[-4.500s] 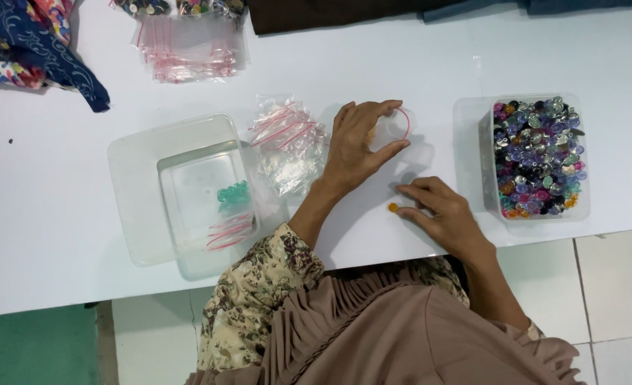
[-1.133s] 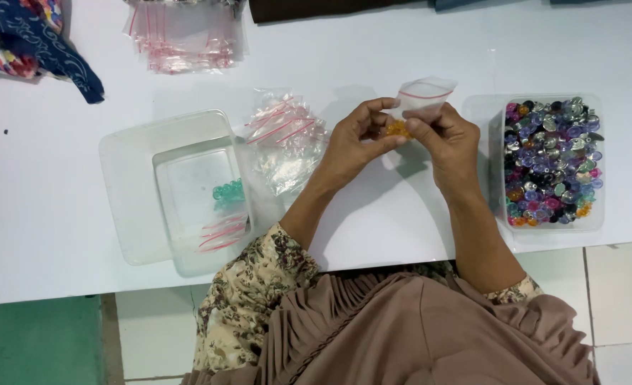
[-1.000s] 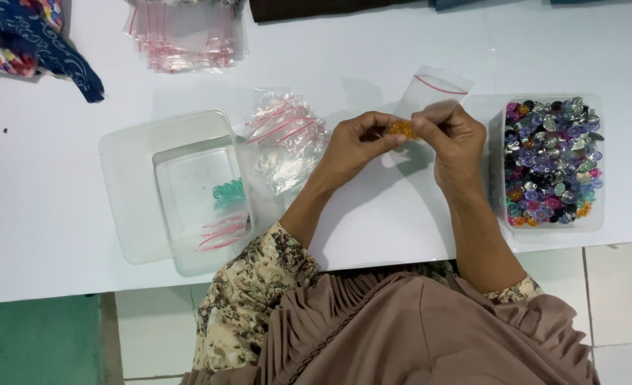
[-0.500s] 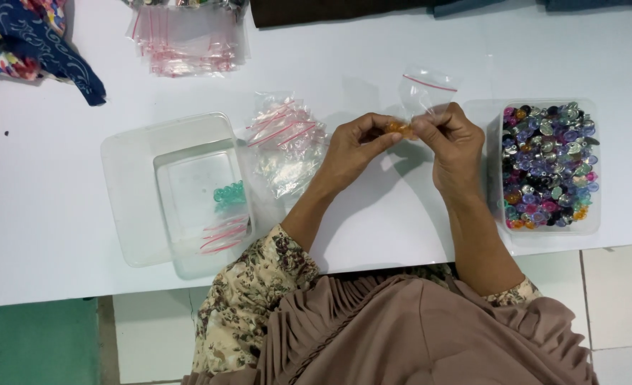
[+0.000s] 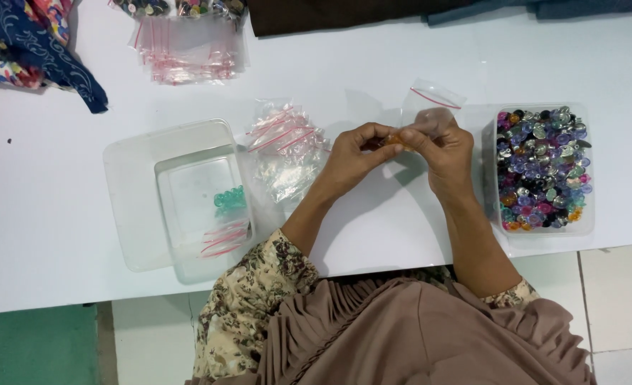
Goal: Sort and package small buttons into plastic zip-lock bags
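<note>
Above the white table my left hand and my right hand meet fingertip to fingertip. Together they pinch a small clear zip bag with a red seal strip, its mouth pointing away from me. A small orange bead shows between the fingertips at the bag's lower end. Right of my right hand stands a clear plastic tub of mixed coloured beads.
A heap of small empty zip bags lies left of my left hand. Further left a clear tub holds green beads and filled bags, resting on its lid. More zip bags and patterned cloth lie at the back.
My hands left the table and came together with the bag and the orange bead. Over the last second the bag has tipped back and the bead has stayed between the fingertips.
</note>
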